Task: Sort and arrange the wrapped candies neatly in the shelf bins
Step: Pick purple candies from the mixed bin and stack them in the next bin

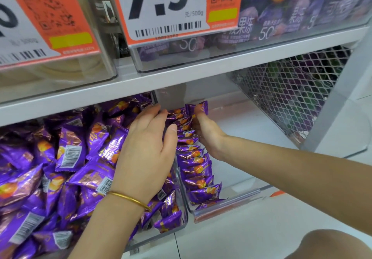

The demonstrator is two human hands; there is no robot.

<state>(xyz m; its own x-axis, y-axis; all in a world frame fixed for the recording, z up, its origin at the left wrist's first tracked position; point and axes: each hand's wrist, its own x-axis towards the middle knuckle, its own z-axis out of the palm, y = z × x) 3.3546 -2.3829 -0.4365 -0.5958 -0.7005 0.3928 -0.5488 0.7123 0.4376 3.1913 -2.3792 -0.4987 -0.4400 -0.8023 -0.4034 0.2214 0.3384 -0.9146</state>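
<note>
Purple wrapped candies fill a clear bin (182,226) on the lower shelf in a loose heap (66,164). In the clear bin to its right (231,204), a neat row of the same candies (198,170) stands on edge along the left wall. My left hand (149,150), with a gold bangle at the wrist, lies flat with straight fingers over the divide, touching the row's left side. My right hand (203,130) pinches the rearmost candy (202,106) at the far end of the row.
The upper shelf (201,73) carries clear bins with orange price tags (161,5) and purple jelly packs. A wire mesh panel (291,89) closes the right side. The right bin's floor beside the row is bare white. A knee shows at the bottom right.
</note>
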